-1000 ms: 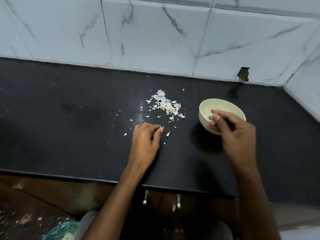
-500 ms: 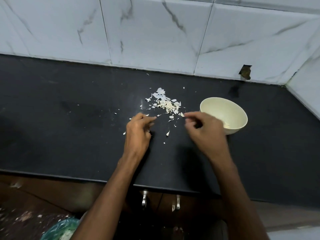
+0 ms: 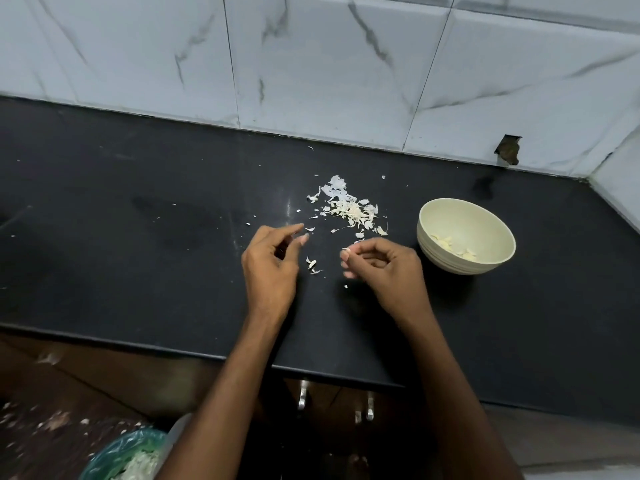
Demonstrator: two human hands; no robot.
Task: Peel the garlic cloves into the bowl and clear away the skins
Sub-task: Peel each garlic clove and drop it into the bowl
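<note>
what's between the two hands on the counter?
A few skin scraps on the bare black counter, between left hand and right hand. Head view.

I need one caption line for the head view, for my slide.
Both hands hover above black counter between garlic skins and bowl.

White marble-veined wall tiles (image 3: 329,64) behind black countertop (image 3: 138,209); brown cabinet front (image 3: 121,372) below countertop, metal handles (image 3: 370,408) under its edge.
</note>
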